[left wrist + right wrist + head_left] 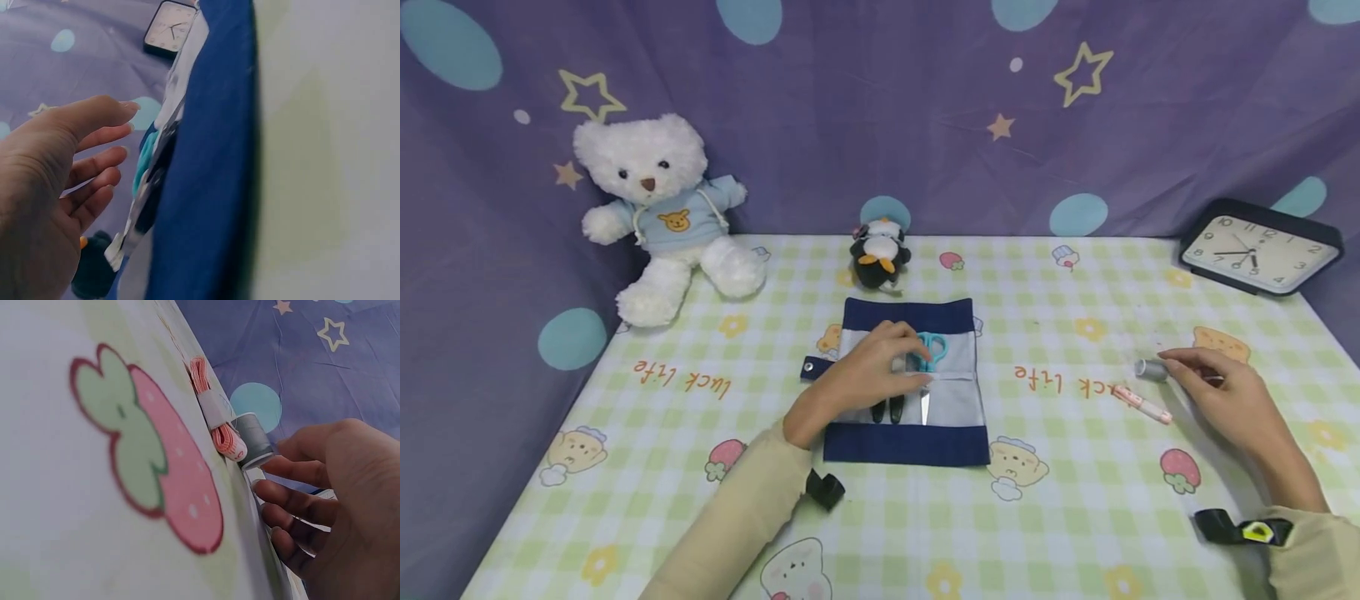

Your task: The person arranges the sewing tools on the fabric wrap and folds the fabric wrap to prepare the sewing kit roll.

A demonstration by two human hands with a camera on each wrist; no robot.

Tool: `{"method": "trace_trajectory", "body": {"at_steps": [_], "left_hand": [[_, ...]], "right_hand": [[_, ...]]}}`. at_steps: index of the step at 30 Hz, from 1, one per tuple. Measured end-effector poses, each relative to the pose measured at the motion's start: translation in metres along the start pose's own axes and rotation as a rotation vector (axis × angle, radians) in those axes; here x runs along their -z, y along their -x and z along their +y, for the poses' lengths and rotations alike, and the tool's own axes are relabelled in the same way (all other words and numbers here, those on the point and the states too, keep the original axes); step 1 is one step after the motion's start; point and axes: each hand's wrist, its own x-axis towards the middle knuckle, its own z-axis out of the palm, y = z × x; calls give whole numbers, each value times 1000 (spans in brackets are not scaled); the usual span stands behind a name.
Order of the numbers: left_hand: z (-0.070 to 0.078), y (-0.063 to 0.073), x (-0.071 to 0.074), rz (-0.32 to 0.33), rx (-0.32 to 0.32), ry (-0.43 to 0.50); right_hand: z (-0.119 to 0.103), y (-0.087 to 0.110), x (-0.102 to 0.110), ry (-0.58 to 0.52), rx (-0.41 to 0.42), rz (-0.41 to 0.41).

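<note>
A navy and light grey fabric pouch (910, 446) lies unfolded on the table. Small scissors with turquoise handles (936, 350) are tucked under its strap, blades toward the person. Left of them sits a black tool (896, 408), mostly hidden by the left hand. That left hand (880, 362) hovers over the pouch with loosely bent fingers, holding nothing visible. Farther right, the fingertips of the right hand (1228, 396) are at the end of a grey thread spool (253, 439); whether they touch it is unclear. Beside the spool lies a folded pink-and-white tape measure (215, 412).
A white teddy bear (677, 217) sits at the back left. Behind the pouch is a penguin plush (880, 254), and a black-framed clock (1258, 250) stands at the back right. A purple curtain (880, 108) hangs behind the checked tablecloth (1067, 533).
</note>
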Motion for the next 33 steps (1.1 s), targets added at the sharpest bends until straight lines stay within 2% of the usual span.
{"method": "trace_trajectory", "body": {"at_steps": [6,16,25,33], "left_hand": [[3,-5,-8,-15,-17,30],[5,-15,-16,-22,-2,-21],[5,-14,-21,10,-10,-64],[5,-15,-21,12,-1,-84]], "right_hand": [[4,2,0,-4,-17,-14],[6,3,0,-43,-17,-32],[7,3,-1,-85,24,-12],[7,3,-1,-108,5,6]]}}
